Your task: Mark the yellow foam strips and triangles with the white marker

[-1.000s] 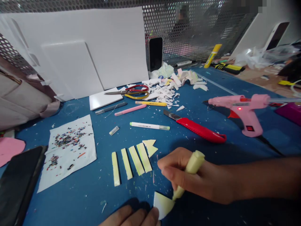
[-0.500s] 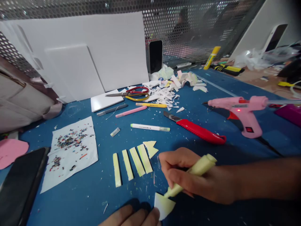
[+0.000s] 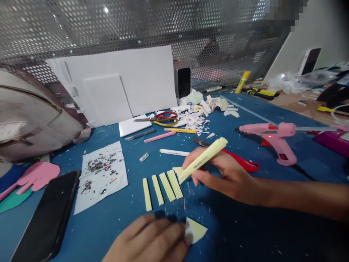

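My right hand point(image 3: 220, 171) is closed around a pale yellow marker point(image 3: 204, 158), lifted above the blue table. Below it lies a small notched yellow piece point(image 3: 177, 170), partly covered by the marker and hand. My left hand point(image 3: 155, 236) rests at the near edge with curled fingers, its fingertips holding the side of a small fan-shaped piece point(image 3: 197, 230), coloured yellow with a whitish part by the fingers. Several yellow strips point(image 3: 167, 186) lie in a row beyond my left hand.
A red-handled knife point(image 3: 244, 162) lies behind my right hand, with a pink glue gun point(image 3: 275, 138) farther right. Scissors point(image 3: 160, 118), pens point(image 3: 159, 137) and white scraps point(image 3: 193, 120) lie farther back. At left are a phone point(image 3: 49, 214) and a paper with small bits point(image 3: 117, 178).
My right hand has raised the marker off the fan-shaped piece and moved it away from me. My left hand stays at that piece. The camera view has tilted up and shifted left.
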Demonstrator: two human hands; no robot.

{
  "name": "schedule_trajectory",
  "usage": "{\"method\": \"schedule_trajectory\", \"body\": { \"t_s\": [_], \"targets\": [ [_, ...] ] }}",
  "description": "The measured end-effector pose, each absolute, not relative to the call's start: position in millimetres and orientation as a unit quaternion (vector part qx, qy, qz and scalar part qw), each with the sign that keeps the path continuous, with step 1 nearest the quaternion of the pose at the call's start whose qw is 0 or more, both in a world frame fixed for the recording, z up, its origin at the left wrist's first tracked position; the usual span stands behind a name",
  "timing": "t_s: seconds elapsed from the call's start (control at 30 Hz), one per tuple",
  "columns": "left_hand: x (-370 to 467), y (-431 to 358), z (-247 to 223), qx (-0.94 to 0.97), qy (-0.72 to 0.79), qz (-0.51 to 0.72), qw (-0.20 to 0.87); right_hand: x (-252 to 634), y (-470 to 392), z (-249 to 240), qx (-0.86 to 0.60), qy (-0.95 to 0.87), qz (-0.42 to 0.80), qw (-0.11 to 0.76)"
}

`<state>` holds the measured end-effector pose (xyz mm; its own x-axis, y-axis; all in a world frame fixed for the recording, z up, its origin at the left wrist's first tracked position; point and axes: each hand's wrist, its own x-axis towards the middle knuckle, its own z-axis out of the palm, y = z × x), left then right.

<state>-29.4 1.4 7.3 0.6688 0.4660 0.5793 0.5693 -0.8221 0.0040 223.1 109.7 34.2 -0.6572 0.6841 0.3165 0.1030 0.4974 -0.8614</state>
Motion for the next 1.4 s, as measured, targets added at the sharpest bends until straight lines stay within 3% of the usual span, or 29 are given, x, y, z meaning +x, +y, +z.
{"method": "schedule_trajectory", "body": {
  "t_s": [0.13,0.37,0.6,1.4],
  "targets": [
    [-55.4,26.2,15.3,-0.878,-0.431,-0.209,-0.005,211.0,127.2,41.7,-0.263,-0.798,0.443,0.312],
    [-69.1,90.5,24.9,-0.802,-0.589,-0.098,0.007,161.7,170.5,43.0,-0.277,-0.819,0.411,0.287],
    [-65.9,120.3,24.4,-0.793,-0.600,-0.095,-0.041,133.1,188.8,25.9,-0.330,-0.828,0.360,0.273],
    [-61.7,103.0,37.8,-0.818,-0.531,-0.084,-0.204,151.8,179.3,31.1,-0.293,-0.821,0.405,0.278]
  ]
}}
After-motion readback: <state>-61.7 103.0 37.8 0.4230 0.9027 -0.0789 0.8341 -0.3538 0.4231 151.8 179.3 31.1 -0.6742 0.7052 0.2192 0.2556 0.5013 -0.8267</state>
